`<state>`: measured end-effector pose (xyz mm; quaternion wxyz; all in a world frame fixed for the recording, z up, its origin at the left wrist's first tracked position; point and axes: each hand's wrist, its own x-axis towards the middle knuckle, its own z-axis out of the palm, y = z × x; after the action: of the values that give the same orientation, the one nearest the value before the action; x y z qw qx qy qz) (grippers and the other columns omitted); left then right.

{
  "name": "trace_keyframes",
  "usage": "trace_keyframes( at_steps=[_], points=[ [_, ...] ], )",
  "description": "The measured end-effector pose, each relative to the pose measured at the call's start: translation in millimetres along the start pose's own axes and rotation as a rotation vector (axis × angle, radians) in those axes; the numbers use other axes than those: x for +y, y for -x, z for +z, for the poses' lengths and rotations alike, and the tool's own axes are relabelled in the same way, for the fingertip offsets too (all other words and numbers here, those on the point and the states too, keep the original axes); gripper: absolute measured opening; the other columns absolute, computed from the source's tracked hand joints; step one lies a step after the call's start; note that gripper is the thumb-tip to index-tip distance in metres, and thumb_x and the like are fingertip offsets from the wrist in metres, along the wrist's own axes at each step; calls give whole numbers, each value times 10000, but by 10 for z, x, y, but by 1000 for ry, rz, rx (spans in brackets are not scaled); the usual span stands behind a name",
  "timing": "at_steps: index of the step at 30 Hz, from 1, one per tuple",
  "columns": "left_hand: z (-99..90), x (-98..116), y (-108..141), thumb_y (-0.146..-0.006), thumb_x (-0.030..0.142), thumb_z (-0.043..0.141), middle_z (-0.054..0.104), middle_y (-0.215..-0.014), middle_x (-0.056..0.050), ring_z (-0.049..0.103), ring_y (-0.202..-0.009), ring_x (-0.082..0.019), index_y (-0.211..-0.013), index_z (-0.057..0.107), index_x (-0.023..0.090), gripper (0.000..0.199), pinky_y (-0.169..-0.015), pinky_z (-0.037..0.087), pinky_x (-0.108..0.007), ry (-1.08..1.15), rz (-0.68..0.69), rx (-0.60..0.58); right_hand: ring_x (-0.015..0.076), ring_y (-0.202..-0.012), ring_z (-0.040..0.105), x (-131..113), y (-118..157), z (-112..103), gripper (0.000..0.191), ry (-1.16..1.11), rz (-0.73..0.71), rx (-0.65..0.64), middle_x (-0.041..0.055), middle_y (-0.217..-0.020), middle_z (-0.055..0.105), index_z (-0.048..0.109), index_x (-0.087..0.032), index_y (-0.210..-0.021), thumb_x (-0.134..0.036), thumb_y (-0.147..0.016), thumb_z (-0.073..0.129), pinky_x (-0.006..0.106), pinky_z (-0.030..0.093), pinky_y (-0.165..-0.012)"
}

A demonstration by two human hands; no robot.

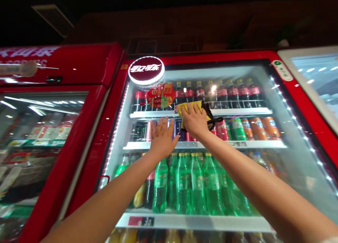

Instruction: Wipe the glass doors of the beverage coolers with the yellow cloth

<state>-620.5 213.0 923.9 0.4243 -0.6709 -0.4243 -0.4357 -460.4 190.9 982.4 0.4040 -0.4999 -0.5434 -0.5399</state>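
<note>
A yellow cloth with black edging (181,110) lies against the glass door of a red drinks cooler (211,56), in front of the upper shelves. Over it is my right hand (194,120), fingers spread and pressing it to the glass; a black loop hangs out at its right side. My left hand (163,137) is a little lower and to the left, flat toward the glass with its fingers apart and nothing in it. A round red sticker (160,95) is on the door above my left hand.
Behind the glass stand dark cola bottles (233,92), cans (258,128) and green bottles (197,176) on white shelves. A lit round sign (146,69) is at the door's upper left. Another red cooler (95,109) stands left, a white-framed one (293,56) right.
</note>
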Motion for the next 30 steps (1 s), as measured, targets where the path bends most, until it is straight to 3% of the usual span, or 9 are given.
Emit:
trace_keyframes(
  at_steps=[4, 8, 12, 15, 17, 20, 24, 27, 30],
  points=[
    [-14, 140, -49, -990, 450, 461, 232, -1695, -122, 181, -1571, -325, -1597, 304, 208, 672, -1266, 97, -609, 4, 19, -39, 302, -1516, 316, 276, -274, -17, 511, -76, -200, -38, 55, -1653, 363, 408, -327, -1554, -399, -1057, 312, 572, 310, -1164],
    [-47, 139, -67, -987, 473, 472, 238, -1694, -119, 196, -1567, -321, -1607, 273, 229, 695, -1263, 140, -599, 5, 44, -75, 331, -1499, 333, 632, -348, -46, 536, -61, 12, 22, 111, -1640, 379, 433, -250, -1547, -409, -1038, 374, 567, 330, -1152],
    [-24, 83, -66, -988, 479, 469, 245, -1691, -123, 186, -1570, -322, -1598, 297, 228, 682, -1256, 156, -611, 21, 88, -68, 421, -1408, 423, 506, -125, -19, 519, -11, 162, 84, 220, -1552, 470, 507, -157, -1493, -345, -1026, 380, 589, 399, -1040],
    [44, 99, -123, -991, 483, 457, 253, -1687, -132, 195, -1569, -316, -1587, 321, 220, 666, -1255, 145, -614, 56, 108, -5, 365, -1458, 378, 382, -182, 8, 515, -27, -6, 32, 147, -1596, 440, 481, -231, -1514, -363, -1029, 368, 571, 351, -1112],
    [89, 129, -157, -991, 480, 454, 248, -1688, -137, 211, -1565, -311, -1585, 323, 208, 667, -1258, 147, -603, 88, 107, 34, 304, -1502, 322, 458, -307, 1, 529, -37, -88, -8, 67, -1646, 376, 422, -300, -1546, -400, -1030, 361, 542, 307, -1166],
    [117, 145, -159, -991, 463, 457, 230, -1692, -137, 213, -1564, -316, -1585, 323, 187, 668, -1261, 147, -598, 114, 106, 52, 300, -1508, 310, 700, -379, -61, 559, -3, 36, -16, 66, -1661, 344, 387, -287, -1567, -416, -1025, 344, 523, 318, -1164],
    [76, 140, -180, -992, 449, 450, 240, -1689, -138, 213, -1563, -322, -1576, 345, 170, 655, -1261, 153, -602, 112, 125, 37, 395, -1398, 433, 744, -172, -138, 566, 66, 277, 27, 190, -1567, 457, 436, -174, -1537, -343, -1004, 345, 567, 411, -1048],
    [30, 235, -308, -992, 451, 441, 266, -1680, -140, 210, -1564, -321, -1573, 348, 155, 659, -1265, 131, -602, 104, 126, 30, 361, -1441, 394, 650, -120, -123, 543, 53, 111, -13, 152, -1588, 442, 450, -209, -1530, -314, -1006, 357, 552, 375, -1104],
    [4, 419, -453, -994, 429, 431, 304, -1667, -133, 222, -1561, -317, -1567, 367, 176, 630, -1263, 112, -612, 91, 121, 46, 281, -1525, 284, 823, -266, -118, 544, 14, -69, -60, 51, -1670, 329, 387, -302, -1565, -381, -1028, 357, 518, 303, -1185]
  ],
)
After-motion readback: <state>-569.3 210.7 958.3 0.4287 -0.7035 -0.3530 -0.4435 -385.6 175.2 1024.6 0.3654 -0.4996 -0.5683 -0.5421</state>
